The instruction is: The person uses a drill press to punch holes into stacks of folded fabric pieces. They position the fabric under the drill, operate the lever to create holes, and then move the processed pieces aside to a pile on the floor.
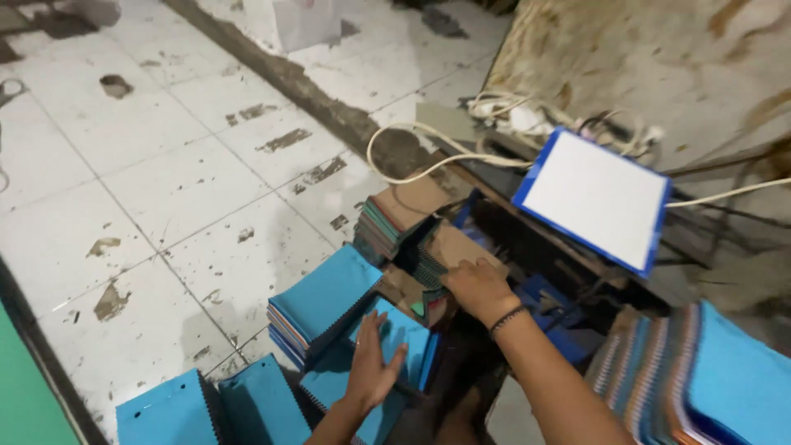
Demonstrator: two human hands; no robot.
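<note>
Hands among stacked notebooks on a tiled floor

Left hand (372, 367) lies flat, fingers spread, on a blue notebook (394, 339); right hand (478, 286) (fingers curled) grips a brown-covered stack (445, 251).

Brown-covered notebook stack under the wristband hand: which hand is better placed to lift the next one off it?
Right. The right hand already rests on the brown-covered notebook stack, fingers at its edge. The left hand lies flat on the blue spiral notebooks, nearer the person.
</note>
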